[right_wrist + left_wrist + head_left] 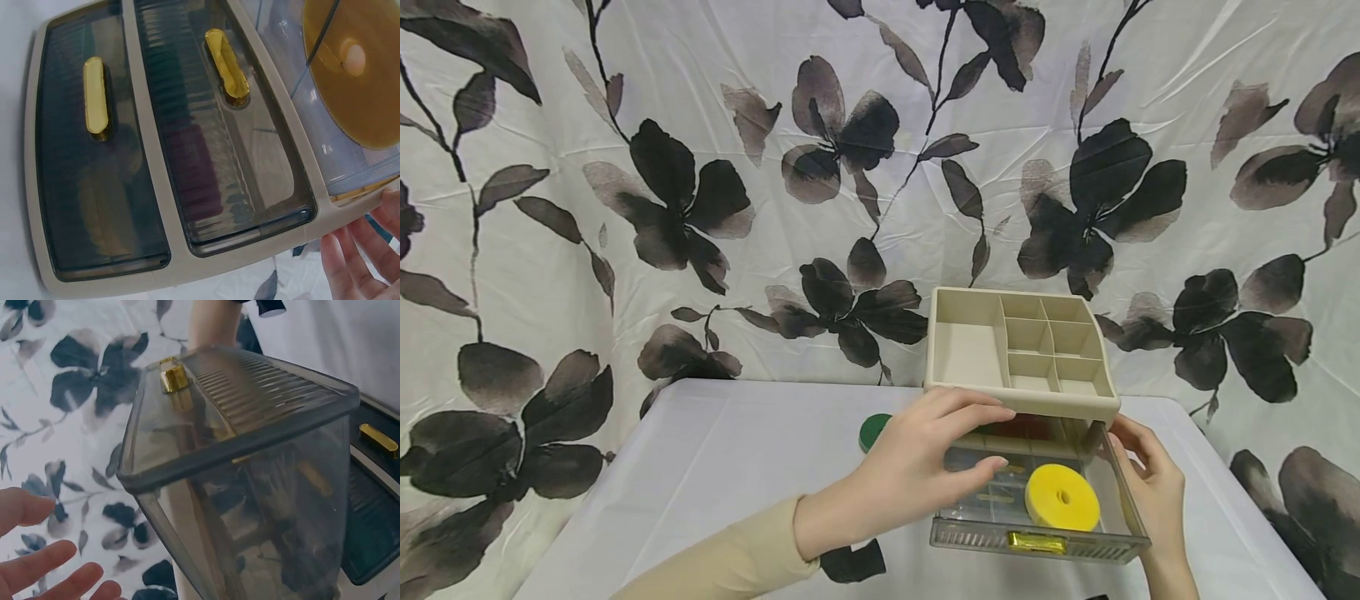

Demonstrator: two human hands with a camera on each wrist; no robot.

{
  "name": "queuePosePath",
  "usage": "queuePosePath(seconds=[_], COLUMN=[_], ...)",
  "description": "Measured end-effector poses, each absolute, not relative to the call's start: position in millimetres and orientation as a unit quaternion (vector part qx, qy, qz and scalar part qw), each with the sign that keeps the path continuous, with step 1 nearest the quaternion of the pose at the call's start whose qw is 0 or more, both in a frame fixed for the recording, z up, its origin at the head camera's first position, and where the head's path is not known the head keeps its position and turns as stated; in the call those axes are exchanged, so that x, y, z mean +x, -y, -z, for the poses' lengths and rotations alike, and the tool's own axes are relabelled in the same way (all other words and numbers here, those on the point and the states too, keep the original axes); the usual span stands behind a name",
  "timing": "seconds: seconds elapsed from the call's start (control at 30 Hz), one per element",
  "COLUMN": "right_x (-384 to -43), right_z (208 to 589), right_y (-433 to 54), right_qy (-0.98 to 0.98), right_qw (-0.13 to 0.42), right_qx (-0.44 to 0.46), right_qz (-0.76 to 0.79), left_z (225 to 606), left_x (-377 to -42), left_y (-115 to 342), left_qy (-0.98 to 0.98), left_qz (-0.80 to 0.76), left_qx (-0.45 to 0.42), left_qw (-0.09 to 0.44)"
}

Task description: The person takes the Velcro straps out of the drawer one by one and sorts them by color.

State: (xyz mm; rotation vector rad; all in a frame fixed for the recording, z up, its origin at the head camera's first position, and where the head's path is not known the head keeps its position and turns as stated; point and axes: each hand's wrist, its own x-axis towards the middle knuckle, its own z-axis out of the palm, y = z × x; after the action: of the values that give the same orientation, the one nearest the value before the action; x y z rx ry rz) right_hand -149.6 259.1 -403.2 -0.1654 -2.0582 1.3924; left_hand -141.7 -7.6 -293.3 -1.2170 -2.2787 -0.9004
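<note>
A cream plastic box (pixel 1022 402) stands on a white worktop (pixel 737 450), its top divided into one large compartment and several smaller ones. Its upper drawer (pixel 970 533) juts out from the front, smoky and see-through, with a ribbed front and a shiny gold handle (pixel 1037 543). Inside that drawer, in front of the box, lies a bright yellow roll (pixel 1047 502), flat and round, with a small hole at its centre. Two more dark, see-through drawers sit closed lower in the box, each with a gold handle. At the box's front left, the left hand (pixel 917 458) hangs over the drawer, fingers spread and nearly straight, holding nothing. On the box's right side, the right hand (pixel 1153 483) touches the frame with its fingertips, loosely extended. A green disc (pixel 872 432) lies left of the box, partly hidden by the left hand.
</note>
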Motion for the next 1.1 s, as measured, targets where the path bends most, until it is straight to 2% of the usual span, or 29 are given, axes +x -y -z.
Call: queuePosePath(seconds=[0.57, 0.93, 1.1], right_x=[-149, -149, -149], right_z=[403, 403, 403], right_y=[-260, -262, -263], right_qy=[0.774, 0.772, 0.767], right_qw=[0.321, 0.314, 0.316], right_qx=[-0.053, -0.051, -0.046], right_qz=[-0.543, -0.550, -0.556], left_z=[272, 269, 277], left_x=[-146, -165, -171], left_y=[-28, -53, -61], left_qy=[0.813, 0.802, 0.798], left_qz=[0.135, 0.017, -0.024], left_qx=[-0.549, -0.596, -0.602], left_qw=[0.139, 0.031, 0.003])
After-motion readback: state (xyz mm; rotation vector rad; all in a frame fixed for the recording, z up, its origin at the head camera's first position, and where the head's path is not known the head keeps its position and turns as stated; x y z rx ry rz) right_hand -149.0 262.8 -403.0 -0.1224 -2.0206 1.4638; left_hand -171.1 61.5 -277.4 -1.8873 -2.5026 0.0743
